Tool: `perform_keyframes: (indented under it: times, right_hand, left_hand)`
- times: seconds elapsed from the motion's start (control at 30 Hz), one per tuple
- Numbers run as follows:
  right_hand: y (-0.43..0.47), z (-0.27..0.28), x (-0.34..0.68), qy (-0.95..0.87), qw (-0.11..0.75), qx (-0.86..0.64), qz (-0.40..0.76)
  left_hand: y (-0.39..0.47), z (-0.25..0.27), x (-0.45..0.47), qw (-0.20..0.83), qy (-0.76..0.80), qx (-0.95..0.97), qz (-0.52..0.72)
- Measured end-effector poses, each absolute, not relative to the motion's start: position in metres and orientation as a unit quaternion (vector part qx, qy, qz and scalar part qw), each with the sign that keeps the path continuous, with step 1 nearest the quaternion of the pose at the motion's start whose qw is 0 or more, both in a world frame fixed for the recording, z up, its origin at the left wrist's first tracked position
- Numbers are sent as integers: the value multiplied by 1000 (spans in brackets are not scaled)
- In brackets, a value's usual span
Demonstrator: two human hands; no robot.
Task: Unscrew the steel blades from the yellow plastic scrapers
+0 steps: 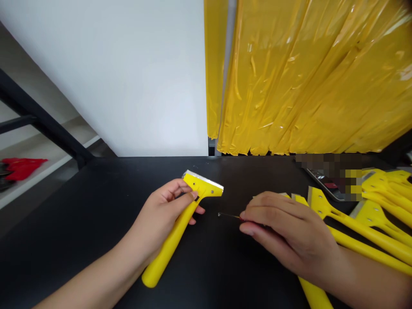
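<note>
In the head view, the person's left forearm comes in from the lower left. The left hand (165, 206) is wrapped round the neck of a yellow scraper (184, 223), thumb along its front, with two fingertips showing past the right side. The right forearm enters from the lower right; the right hand (289, 231), back upward, pinches a thin tool (230, 215) between thumb and fingers, its shaft pointing left.

Most of the tool sits inside the right hand, with only the shaft and a trace of red to be seen; the tiny silvery bit (219, 214) at its tip is too small to identify. The right hand and forearm also cover parts of the spare scrapers (349, 221) on the right; whether it touches them cannot be told. Pixelation masks part of a dark object (317, 177) near the back of the table (96, 214).

The scraper tilts over the table, its head above the left thumb and its handle slanting down past the palm toward the lower left. The tool's tip lies just right of the left fingertips, below the head and apart from it.
</note>
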State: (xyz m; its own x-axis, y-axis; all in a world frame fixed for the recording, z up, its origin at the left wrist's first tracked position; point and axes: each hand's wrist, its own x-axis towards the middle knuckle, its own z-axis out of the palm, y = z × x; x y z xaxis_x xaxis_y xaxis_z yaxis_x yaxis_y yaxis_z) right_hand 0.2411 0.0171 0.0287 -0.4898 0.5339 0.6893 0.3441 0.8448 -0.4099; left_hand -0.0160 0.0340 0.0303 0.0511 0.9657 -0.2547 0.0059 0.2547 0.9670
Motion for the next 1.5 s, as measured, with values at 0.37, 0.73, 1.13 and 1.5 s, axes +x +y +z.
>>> perform_keyframes:
  times: [0.37,0.73,1.13,1.5]
  right_hand:
    - [6,46,251,-776,509,-338,156]
    - [11,35,253,-768,508,-352,168]
    - [15,38,249,-782,499,-337,158]
    - [15,38,250,-794,494,-320,154]
  left_hand:
    - [22,31,-8,686,511,422,299]
    - [15,33,-1,742,479,398,248]
    - [14,34,-2,745,477,400,239]
    - [14,36,-3,751,469,401,236]
